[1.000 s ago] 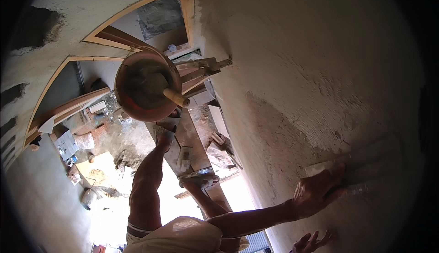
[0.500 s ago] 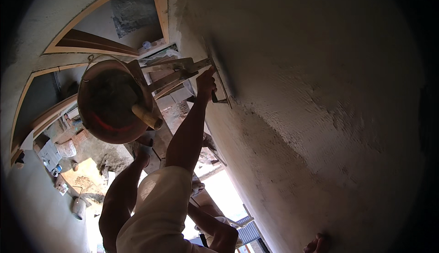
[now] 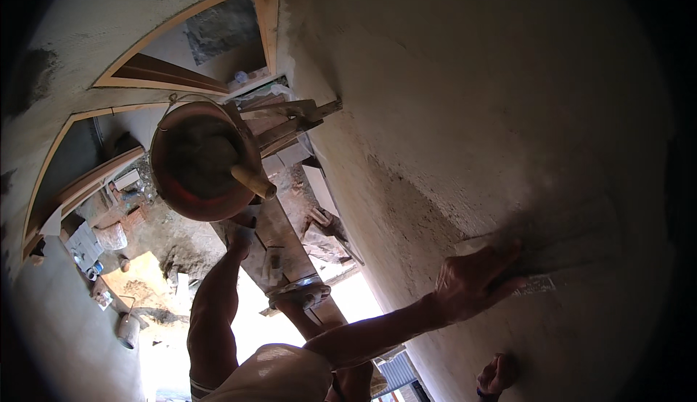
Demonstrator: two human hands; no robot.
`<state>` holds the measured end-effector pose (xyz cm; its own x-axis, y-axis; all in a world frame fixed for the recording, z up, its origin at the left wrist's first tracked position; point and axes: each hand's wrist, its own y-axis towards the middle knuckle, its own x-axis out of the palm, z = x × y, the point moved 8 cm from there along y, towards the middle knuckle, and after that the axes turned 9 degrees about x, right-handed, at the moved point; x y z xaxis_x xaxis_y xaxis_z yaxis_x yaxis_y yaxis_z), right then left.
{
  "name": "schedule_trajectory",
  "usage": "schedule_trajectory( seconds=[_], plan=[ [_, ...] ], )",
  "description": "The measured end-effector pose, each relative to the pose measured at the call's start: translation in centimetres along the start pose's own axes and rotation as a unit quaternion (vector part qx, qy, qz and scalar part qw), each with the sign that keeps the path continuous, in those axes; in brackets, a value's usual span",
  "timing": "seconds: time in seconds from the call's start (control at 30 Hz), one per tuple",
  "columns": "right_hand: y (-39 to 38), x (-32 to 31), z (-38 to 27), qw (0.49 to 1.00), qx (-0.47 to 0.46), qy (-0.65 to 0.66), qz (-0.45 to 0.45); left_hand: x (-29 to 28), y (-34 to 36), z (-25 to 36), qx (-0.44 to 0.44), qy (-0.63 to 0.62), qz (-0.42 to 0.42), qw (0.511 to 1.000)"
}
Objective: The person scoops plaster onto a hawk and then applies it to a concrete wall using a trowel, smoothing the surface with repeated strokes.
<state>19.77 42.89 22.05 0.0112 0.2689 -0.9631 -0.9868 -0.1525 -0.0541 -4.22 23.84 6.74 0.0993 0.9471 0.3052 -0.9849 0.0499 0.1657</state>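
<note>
My left hand [image 3: 472,282] is closed on a plastering trowel [image 3: 536,284], pressed flat to the wall [image 3: 450,140] on the right. The trowel's blade is smeared by motion. Low on the same wall, my right hand [image 3: 497,374] has its fingers curled; I cannot see whether anything is inside. Rough, ridged plaster lies between smoother stretches of wall. To the left of my arm stands a round reddish-brown bucket [image 3: 161,177] with a wire handle. Dark grey mix sits in it, and a wooden handle [image 3: 252,182] sticks out over its rim.
My feet are on a narrow wooden plank [image 3: 279,224], raised above a floor with rubble. Rough boards [image 3: 290,122] jut toward the wall beyond the bucket. Wood-framed openings [image 3: 272,24] are in the far-left wall. A metal can [image 3: 128,331] stands at lower left.
My left hand has swept the trowel along the wall, from beside the boards to the lower right. My right hand shows more fully. The bucket appears slightly farther right in view.
</note>
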Motion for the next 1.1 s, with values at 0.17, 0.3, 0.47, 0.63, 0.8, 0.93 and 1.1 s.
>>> schedule_trajectory(
  seconds=[0.17, 0.3, 0.47, 0.63, 0.8, 0.93, 1.1],
  plan=[
    [2.6, -1.9, -2.4, 0.998, 0.011, -0.054, -0.015, 2.6, -4.1, 3.8, 0.046, -0.166, -0.012, 0.985],
    [2.7, -2.5, -1.7, 0.995, 0.089, -0.02, -0.036, -8.8, 0.9, -9.4, -0.166, -0.268, 0.106, 0.943],
    [4.5, -2.0, -3.2, 0.993, 0.065, -0.093, -0.034, -23.5, 6.7, -29.0, -0.281, -0.267, 0.325, 0.862],
    [1.4, -1.1, -0.1, 0.994, 0.104, 0.015, -0.006, -27.5, 9.2, -38.8, -0.346, -0.234, 0.353, 0.837],
    [-11.5, 1.2, 9.9, 0.711, 0.639, 0.13, -0.263, -29.2, 10.4, -45.0, -0.406, -0.203, 0.334, 0.826],
    [-5.6, -0.3, 4.3, 0.888, 0.439, 0.07, -0.122, -30.5, 12.4, -47.1, -0.404, -0.166, 0.237, 0.868],
    [-7.1, 0.6, 5.0, 0.833, 0.529, 0.104, -0.124, -29.2, 17.8, -45.0, -0.346, -0.187, 0.243, 0.887]
  ],
)
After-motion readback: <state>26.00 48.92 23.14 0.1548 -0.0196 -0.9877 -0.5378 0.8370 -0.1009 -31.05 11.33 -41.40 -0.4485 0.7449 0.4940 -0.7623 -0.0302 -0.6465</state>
